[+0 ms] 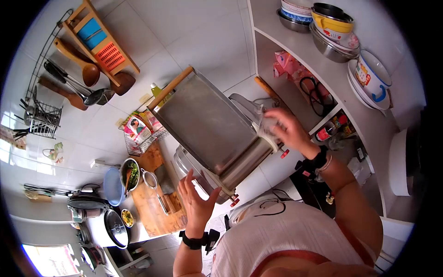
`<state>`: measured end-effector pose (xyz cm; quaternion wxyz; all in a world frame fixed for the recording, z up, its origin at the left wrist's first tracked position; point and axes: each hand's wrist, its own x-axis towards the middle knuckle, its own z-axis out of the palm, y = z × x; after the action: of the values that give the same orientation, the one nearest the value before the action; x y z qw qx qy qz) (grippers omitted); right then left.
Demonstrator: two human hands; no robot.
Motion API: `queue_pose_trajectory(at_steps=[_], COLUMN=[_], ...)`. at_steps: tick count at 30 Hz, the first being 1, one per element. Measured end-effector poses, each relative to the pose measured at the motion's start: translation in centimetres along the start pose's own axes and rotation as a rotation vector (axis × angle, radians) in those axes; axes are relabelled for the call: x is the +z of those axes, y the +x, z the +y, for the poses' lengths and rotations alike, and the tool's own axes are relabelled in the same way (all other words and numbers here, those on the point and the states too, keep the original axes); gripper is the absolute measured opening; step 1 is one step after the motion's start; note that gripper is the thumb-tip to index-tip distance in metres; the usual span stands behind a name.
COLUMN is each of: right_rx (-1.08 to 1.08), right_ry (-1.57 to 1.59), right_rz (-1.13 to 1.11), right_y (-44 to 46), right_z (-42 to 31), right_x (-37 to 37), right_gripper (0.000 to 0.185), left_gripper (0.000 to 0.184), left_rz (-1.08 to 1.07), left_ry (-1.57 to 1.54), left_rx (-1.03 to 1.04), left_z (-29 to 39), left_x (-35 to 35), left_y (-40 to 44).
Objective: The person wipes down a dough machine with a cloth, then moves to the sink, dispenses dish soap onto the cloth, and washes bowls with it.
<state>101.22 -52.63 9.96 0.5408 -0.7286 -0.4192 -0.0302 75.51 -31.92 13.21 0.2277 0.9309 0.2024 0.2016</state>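
A steel machine with a long metal roller cover (247,159) and red knobs stands in front of my body. A large rectangular metal tray (207,120) with a wooden bar at its far edge is tilted across its top. My left hand (197,205) is open, fingers spread, beside the machine's left end piece (217,184). Over its right end, by a curved grey metal part (247,106), my right hand (288,130) has its fingers apart. Those fingertips are blurred against a shiny, see-through-looking patch, so any contact there is unclear.
On the left, a wooden board (143,203) carries a small strainer (150,179) near a bowl of chopped greens (134,175). Utensils and an orange-and-blue grater (101,44) hang on the wall. Bowls (334,32) stack on the right shelf (300,41); bottles (325,132) stand below.
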Motion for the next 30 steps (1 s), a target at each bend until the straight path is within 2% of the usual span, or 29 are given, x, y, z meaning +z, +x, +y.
queue_pose_trajectory(at_steps=[1,3,5,7,9,11,14,15,16,18,21,22,24,25,26,27,28,29,30], right_rx=[-0.109,-0.120,-0.135,-0.132,-0.358,-0.232,-0.329,-0.285,-0.365,-0.234,-0.224,-0.238,0.026,0.012,0.109,0.212,0.114,0.225,0.231], right_ry=[-0.194,-0.170,-0.141,-0.197,-0.191,-0.205,-0.218,-0.355,-0.430,-0.331,-0.467,-0.467,-0.299,-0.300,-0.122,0.055,0.059,0.292,0.415], right_rz=[-0.106,-0.144,-0.219,-0.318,-0.365,-0.533,-0.427,-0.573,-0.487,-0.473,-0.345,-0.364,-0.241,-0.251,-0.289,-0.322,-0.358,-0.349,-0.375], right_y=[0.1,1.8,4.5,8.0,10.7,11.3,7.3,5.9,4.1,0.6,-4.4,-5.9,-7.7,-7.7,-7.5,-7.4,-6.7,-6.1,-5.3], right_z=[-0.3,0.8,3.2,3.6,6.5,6.1,4.3,2.4,0.3,-1.0,-1.2,-1.6,-2.5,-3.7,-5.3,-6.6,-7.5,-8.6,-9.1], right_x=[0.4,1.0,2.0,3.1,5.2,4.9,2.6,1.1,0.0,-1.7,-2.6,-3.1,-3.3,-3.2,-3.2,-2.9,-2.1,-0.9,0.4], right_gripper=[0.031,0.032,0.034,0.028,0.023,0.027,0.033,0.038,0.040,0.045,0.037,0.037,0.030,0.030,0.028,0.026,0.026,0.025,0.025], left_gripper=[0.080,0.081,0.082,0.082,0.082,0.082,0.083,0.083,0.083,0.084,0.084,0.082,0.081,0.080,0.066,0.066,0.057,0.049,0.037], left_rz=[0.019,0.032,-0.003,0.016,0.031,0.030,0.022,0.026,0.025,0.030,0.017,0.031,0.055,0.058,0.131,0.137,0.091,0.044,-0.013], left_ry=[0.030,0.071,0.003,0.006,0.000,0.005,-0.016,-0.034,-0.041,-0.119,-0.165,-0.183,-0.160,-0.131,-0.126,-0.130,-0.274,-0.420,-0.602], left_rx=[-0.009,-0.017,-0.113,-0.117,-0.126,-0.172,-0.203,-0.216,-0.217,-0.249,-0.323,-0.311,-0.278,-0.226,-0.155,-0.158,-0.089,-0.016,-0.023], left_z=[-0.1,0.1,0.6,0.1,-0.3,-0.5,-0.7,-0.7,-0.9,-1.5,-1.5,-1.9,-1.9,-1.7,-1.4,-1.3,-1.0,-0.7,-0.3], left_x=[0.2,0.4,0.5,1.0,1.2,1.5,1.6,1.7,1.9,2.1,2.1,2.4,2.3,2.1,1.8,1.4,0.7,0.1,-0.3], left_y=[-0.3,-0.6,-0.9,-1.0,-1.4,-1.5,-1.8,-1.8,-1.8,-2.0,-2.1,-2.3,-2.3,-2.2,-1.9,-1.6,-1.3,-1.1,-1.1])
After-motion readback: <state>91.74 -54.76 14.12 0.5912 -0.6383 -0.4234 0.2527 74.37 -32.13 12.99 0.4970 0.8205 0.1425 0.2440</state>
